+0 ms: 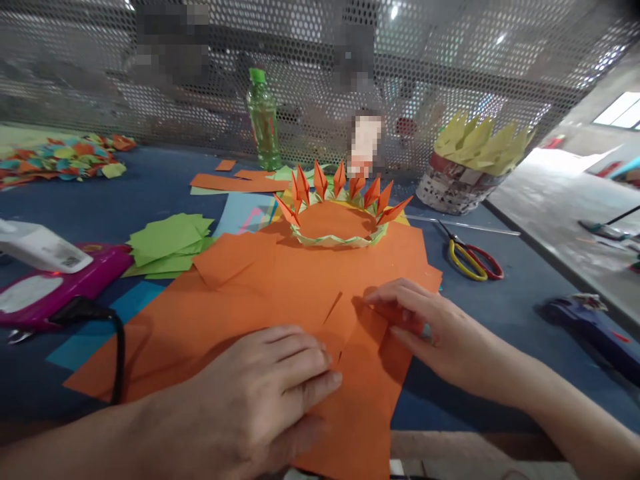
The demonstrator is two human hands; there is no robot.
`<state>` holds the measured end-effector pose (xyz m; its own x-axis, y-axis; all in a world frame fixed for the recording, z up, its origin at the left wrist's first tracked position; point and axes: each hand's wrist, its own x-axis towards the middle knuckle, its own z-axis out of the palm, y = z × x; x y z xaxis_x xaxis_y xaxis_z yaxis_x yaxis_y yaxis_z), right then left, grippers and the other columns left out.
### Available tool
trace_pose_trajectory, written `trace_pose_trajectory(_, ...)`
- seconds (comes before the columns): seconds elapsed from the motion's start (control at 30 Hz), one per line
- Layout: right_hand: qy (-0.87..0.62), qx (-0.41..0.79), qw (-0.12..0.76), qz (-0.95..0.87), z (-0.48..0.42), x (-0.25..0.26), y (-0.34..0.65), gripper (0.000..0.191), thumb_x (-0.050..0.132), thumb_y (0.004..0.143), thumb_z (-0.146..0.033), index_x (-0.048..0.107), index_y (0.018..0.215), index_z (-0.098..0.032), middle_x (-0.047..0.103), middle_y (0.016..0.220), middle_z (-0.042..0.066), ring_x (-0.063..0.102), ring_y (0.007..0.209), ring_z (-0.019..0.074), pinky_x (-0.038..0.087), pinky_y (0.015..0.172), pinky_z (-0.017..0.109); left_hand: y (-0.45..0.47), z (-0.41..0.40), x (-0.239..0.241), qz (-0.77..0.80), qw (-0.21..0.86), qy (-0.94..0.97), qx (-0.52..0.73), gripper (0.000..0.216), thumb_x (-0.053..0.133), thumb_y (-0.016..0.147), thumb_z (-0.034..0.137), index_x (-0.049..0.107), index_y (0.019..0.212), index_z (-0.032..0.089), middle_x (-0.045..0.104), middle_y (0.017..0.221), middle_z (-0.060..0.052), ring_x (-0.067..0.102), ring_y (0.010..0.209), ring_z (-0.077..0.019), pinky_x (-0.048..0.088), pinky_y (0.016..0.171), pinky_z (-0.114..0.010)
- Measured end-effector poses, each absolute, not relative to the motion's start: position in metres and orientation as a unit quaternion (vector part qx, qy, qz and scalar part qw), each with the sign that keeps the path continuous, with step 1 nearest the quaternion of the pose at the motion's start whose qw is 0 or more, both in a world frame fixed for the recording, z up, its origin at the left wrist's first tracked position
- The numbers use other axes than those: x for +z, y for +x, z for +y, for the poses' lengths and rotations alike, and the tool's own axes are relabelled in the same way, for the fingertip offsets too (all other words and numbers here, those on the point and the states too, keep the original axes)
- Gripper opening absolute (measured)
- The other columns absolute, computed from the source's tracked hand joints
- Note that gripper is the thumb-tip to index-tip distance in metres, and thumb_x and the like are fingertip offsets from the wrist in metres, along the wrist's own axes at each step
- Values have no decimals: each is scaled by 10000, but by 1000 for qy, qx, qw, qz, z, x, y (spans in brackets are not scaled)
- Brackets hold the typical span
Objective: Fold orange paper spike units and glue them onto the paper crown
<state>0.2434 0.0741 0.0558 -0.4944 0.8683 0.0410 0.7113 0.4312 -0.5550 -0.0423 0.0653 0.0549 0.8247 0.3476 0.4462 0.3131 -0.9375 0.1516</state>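
Note:
Large sheets of orange paper lie in front of me, with a smaller orange paper on top that blends into them. My left hand rests flat on the paper, its fingers stretched out near the smaller piece's left side. At the right edge, my right hand has its fingers and thumb curved around a raised bit of orange paper, partly hidden under the palm. Beyond my hands stands a ring of folded paper, pale green at its base with pointed orange pieces around it.
Green paper squares and a magenta power strip with a black cable are left. Scissors and a dark blue tool lie right. Behind stand a green bottle, a yellow-topped paper basket and a perforated metal screen.

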Motion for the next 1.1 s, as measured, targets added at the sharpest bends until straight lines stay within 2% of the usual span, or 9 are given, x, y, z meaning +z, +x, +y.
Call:
trace_pose_trajectory(0.1, -443, 203, 196, -851, 77, 53, 239, 476, 495, 833, 21, 623, 1197, -257, 620, 1237, 49, 608, 1145, 185, 510, 958, 360, -43, 65, 53, 171, 35, 955, 238, 379, 343, 1090, 277, 704, 1077, 162, 750, 1017, -45, 672, 924, -170, 482, 901, -302)
trace_pose_trajectory(0.23, -410, 114, 218, -878, 74, 51, 235, 324, 514, 845, 7, 703, 975, -222, 656, 1113, 55, 624, 1045, 189, 524, 865, 338, -43, 63, 50, 178, 20, 950, 257, 344, 383, 1082, 269, 711, 1074, 169, 764, 1019, -46, 677, 979, -170, 480, 977, -311)
trace_pose_trajectory(0.37, -366, 18, 213, -906, 60, 53, 231, 185, 531, 933, -73, 670, 884, -184, 690, 1053, 62, 612, 963, 205, 503, 817, 355, -43, 67, 45, 204, -65, 946, 245, 354, 414, 1075, 291, 724, 1095, 121, 758, 1107, -97, 667, 1093, -227, 482, 1022, -401)
trace_pose_trajectory(0.53, -334, -53, 156, -928, 40, 51, 220, 163, 518, 963, -93, 634, 868, -158, 694, 977, 57, 591, 935, 225, 472, 822, 375, -37, 65, 40, 253, -122, 937, 209, 420, 410, 1072, 366, 706, 1148, 79, 703, 1252, -142, 625, 1181, -300, 462, 1041, -507)
trace_pose_trajectory(0.7, -383, -91, 145, -908, 39, 48, 207, 215, 476, 901, -17, 621, 823, -155, 657, 838, 65, 567, 826, 238, 467, 750, 390, -23, 43, 46, 246, -111, 928, 256, 322, 421, 1065, 245, 689, 1156, 92, 737, 1168, -96, 672, 1057, -237, 524, 972, -397)
trace_pose_trajectory(0.83, -376, -65, 142, -914, 46, 49, 202, 154, 550, 887, -60, 614, 802, -171, 651, 814, 52, 562, 780, 228, 474, 720, 384, -20, 43, 44, 242, -79, 936, 244, 417, 325, 1081, 228, 715, 1022, 92, 758, 1052, -105, 710, 941, -231, 592, 840, -372)
trace_pose_trajectory(0.9, -368, -2, 153, -917, 50, 51, 207, 134, 572, 875, -51, 639, 889, -166, 665, 869, 52, 582, 842, 225, 494, 761, 369, -22, 49, 42, 234, -86, 940, 235, 409, 329, 1078, 203, 715, 1010, 82, 756, 1066, -116, 712, 972, -237, 592, 870, -385)
trace_pose_trajectory(0.97, -369, 81, 173, -910, 55, 52, 214, 235, 578, 845, -10, 645, 1004, -170, 675, 956, 51, 594, 937, 212, 505, 819, 342, -26, 54, 40, 223, -88, 944, 227, 385, 337, 1075, 182, 706, 1058, 73, 747, 1108, -126, 705, 1022, -230, 579, 912, -380)
trace_pose_trajectory(1.1, -377, 187, 192, -887, 66, 53, 227, 219, 613, 854, -9, 665, 962, -192, 672, 985, 37, 601, 970, 181, 493, 848, 310, -31, 56, 42, 203, -90, 944, 246, 353, 340, 1073, 162, 680, 1079, 70, 745, 1117, -123, 694, 1063, -220, 555, 920, -349)
